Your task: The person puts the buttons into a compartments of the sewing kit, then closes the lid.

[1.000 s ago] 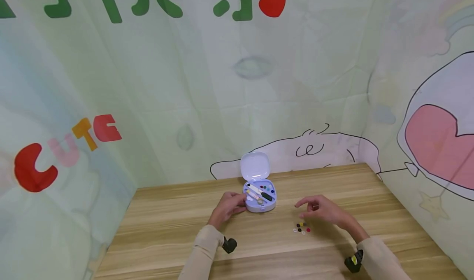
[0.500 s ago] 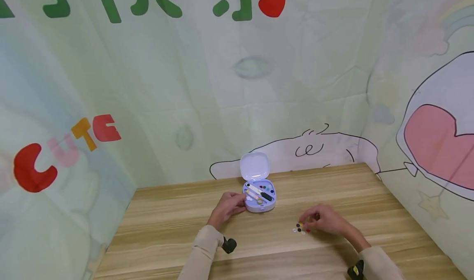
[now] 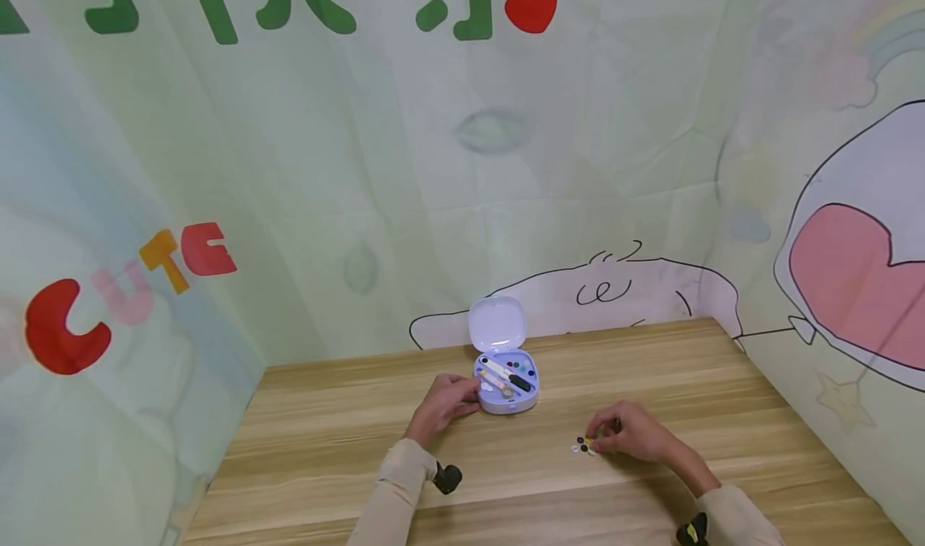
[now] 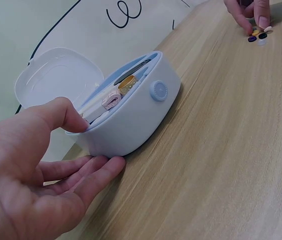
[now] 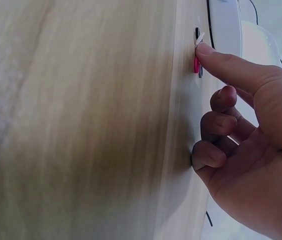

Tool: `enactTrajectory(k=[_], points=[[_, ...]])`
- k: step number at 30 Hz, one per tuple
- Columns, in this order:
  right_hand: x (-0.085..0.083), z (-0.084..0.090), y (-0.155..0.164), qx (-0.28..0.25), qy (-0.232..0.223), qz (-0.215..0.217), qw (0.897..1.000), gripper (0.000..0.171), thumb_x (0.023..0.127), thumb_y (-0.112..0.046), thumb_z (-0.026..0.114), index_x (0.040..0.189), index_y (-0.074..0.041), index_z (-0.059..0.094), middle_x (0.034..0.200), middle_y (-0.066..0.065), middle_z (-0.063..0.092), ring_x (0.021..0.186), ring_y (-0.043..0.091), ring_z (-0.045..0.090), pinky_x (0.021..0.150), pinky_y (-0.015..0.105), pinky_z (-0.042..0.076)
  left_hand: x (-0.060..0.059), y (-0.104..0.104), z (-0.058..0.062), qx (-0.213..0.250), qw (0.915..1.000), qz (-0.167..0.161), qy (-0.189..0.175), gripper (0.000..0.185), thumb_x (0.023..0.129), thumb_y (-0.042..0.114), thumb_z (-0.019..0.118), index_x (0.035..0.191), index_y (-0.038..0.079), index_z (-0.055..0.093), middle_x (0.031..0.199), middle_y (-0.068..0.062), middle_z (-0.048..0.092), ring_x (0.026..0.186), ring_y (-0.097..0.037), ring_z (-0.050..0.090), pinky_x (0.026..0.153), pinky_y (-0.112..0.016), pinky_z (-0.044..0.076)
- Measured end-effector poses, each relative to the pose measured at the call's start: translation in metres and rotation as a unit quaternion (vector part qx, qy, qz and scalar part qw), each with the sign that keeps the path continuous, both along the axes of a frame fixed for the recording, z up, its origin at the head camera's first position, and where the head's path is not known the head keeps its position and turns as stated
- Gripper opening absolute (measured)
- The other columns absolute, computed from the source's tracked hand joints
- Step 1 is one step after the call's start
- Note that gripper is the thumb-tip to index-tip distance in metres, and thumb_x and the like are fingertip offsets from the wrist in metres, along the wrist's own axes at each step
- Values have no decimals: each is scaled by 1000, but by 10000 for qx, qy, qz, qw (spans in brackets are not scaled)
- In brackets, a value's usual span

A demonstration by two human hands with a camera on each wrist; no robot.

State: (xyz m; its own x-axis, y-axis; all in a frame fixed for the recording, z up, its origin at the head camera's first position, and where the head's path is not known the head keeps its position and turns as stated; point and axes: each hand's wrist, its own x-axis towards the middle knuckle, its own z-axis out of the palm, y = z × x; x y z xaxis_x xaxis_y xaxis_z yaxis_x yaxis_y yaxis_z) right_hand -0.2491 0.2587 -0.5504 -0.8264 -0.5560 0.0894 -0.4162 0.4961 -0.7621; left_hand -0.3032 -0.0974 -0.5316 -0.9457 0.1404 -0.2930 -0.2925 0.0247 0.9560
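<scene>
The left hand (image 3: 442, 401) is gripping the open sewing kit case (image 3: 507, 383) on the wooden surface (image 3: 347, 450); the right hand (image 3: 630, 432), fingers curled, is pressing its forefinger on the small buttons (image 3: 582, 446) nearby.

Pale lilac sewing kit case (image 3: 508, 384) with a white lid (image 3: 496, 324), sitting on light wood-grain table (image 3: 347, 450). Buttons (image 3: 584, 446) in black, white, yellow and red. Beige sleeves (image 3: 393, 490), and a pastel green backdrop (image 3: 325, 169) with a red heart (image 3: 531, 5).
</scene>
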Motion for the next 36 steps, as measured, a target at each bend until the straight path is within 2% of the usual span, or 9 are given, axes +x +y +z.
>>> enactTrajectory(k=[13,17,28,36], points=[[2,6,-5,155,-64,-151,9997,10,86,-13,84,87,-14,74,68,-10,55,63,2,48,54,18,42,1,0,1,-29,10000,44,-68,33,92,4,63,117,-17,59,102,-17,65,93,-22,65,92,-39,62],[2,10,-8,198,-176,-88,9996,12,86,-11,83,86,-13,71,68,-10,55,63,2,48,54,18,40,0,0,0,4,10000,46,-55,34,92,4,63,118,-18,59,102,-17,65,92,-22,65,91,-39,62],[2,11,-12,219,8,124,9997,14,84,-4,79,83,-12,69,69,-14,54,63,0,46,55,17,40,3,1,3,66,10000,30,-24,33,92,3,63,117,-18,59,99,-16,66,90,-21,65,90,-39,62],[-1,14,-15,110,-490,63,9987,6,89,-7,77,88,-9,72,70,-4,64,61,5,53,52,17,43,1,0,1,92,10000,31,12,32,91,3,63,116,-18,59,98,-16,66,88,-20,66,87,-36,63]])
